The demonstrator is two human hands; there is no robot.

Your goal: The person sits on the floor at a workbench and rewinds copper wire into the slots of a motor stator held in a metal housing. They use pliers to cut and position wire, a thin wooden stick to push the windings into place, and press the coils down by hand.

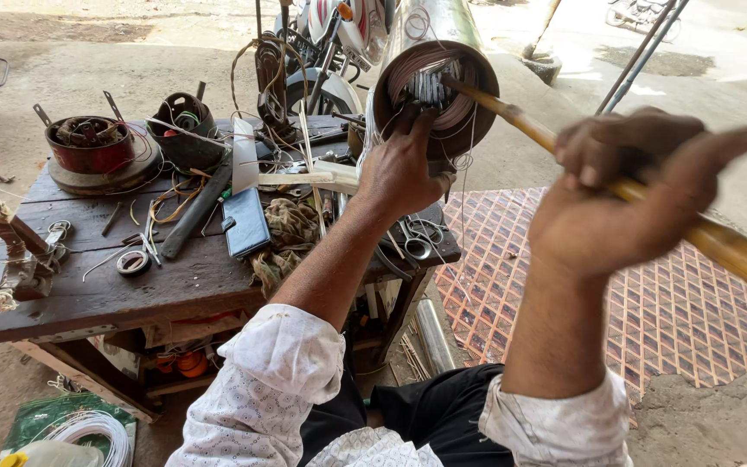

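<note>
Landmark: metal tube with copper wire coils inside its round mouth. Left hand presses on tube's lower rim, fingers at coils. Right hand to right of tube, closed around long yellow stick; stick tip pokes into tube mouth. Dark wooden table left of tube and below it, messy with wires. Red round motor part far left of tube. Blue wallet lower left of tube. Scissors just below tube.
</note>
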